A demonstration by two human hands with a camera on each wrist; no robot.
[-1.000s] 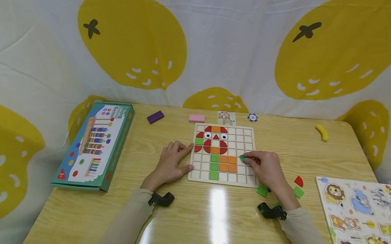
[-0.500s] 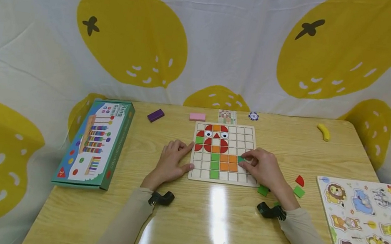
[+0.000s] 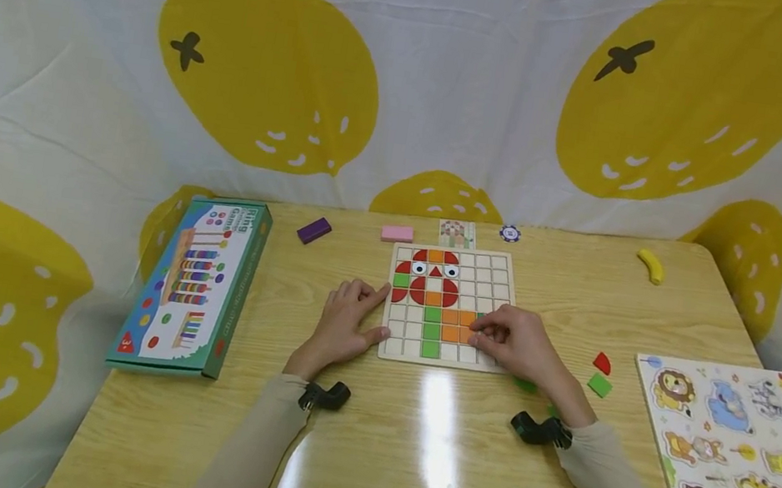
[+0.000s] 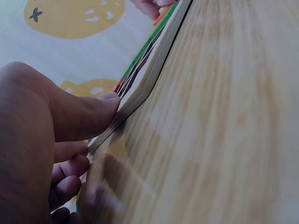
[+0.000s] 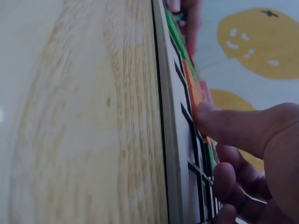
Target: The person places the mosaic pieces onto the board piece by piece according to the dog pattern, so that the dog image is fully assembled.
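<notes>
A wooden grid board (image 3: 488, 275) lies on the table with red, green and orange tiles and eye pieces set in it. My left hand (image 3: 341, 325) rests at the board's left edge, thumb and index finger touching the rim; the left wrist view shows the thumb (image 4: 100, 114) against it. Over the board's right half, my right hand (image 3: 520, 343) touches the tiles beside the orange squares (image 3: 456, 326). A dark green tile (image 3: 480, 316) is mostly hidden behind its fingers. In the right wrist view the thumb (image 5: 229, 123) rests on an orange tile (image 5: 192, 88), other fingers loosely bent.
Right of the board lie a red quarter-round tile (image 3: 603, 362) and green squares (image 3: 600, 384), some partly hidden by the right hand. A picture card (image 3: 456, 234), pink block (image 3: 397, 234), and purple block (image 3: 314, 231) sit behind. A game box (image 3: 195, 282) stands left, an animal puzzle (image 3: 736, 473) right.
My right hand has carried the dark green tile left onto the board, beside the orange squares, and its fingertips have shifted slightly left and down. The left hand has stayed put.
</notes>
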